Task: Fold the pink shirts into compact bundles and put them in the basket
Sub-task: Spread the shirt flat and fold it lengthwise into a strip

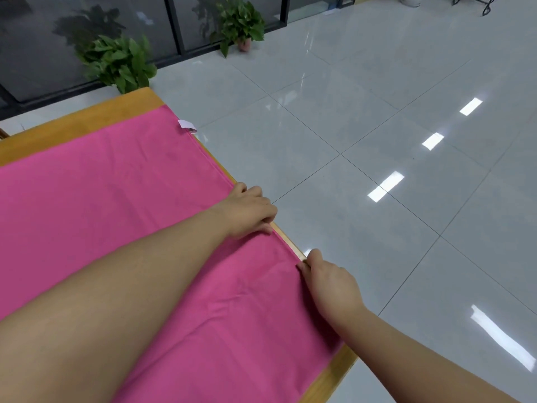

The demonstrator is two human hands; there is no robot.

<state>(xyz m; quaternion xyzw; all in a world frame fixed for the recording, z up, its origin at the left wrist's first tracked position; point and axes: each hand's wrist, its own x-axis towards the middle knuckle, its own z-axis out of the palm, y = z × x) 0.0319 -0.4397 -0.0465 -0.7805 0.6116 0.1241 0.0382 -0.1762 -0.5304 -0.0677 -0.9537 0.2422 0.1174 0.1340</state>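
A bright pink cloth shirt (pixel 116 205) is lying spread flat across a light wooden table (pixel 87 112), covering most of its top and reaching the table's right edge, with a strip of bare wood showing along the far side and at the near right corner. A small pale tag (pixel 186 125) is sticking up at the shirt's far right corner, right at the table edge. A few soft creases are running through the fabric near the right side.

The left hand (pixel 250 212) is reaching across the shirt to that right edge; its fingers are curling down over the hem and gripping the fabric where it meets the wooden edge. The right hand (pixel 328 282) is sitting just nearer along the same edge, apart from the left, its fingers and thumb bent and pinching the hem of the shirt against the table rim. Both bare forearms are lying over or beside the pink fabric.

Beyond the table, a glossy pale grey tiled floor (pixel 377 141) is reflecting ceiling lights. 2 leafy green potted plants (pixel 119 61) (pixel 241 23) are standing on the floor against a dark glass wall (pixel 43 39).
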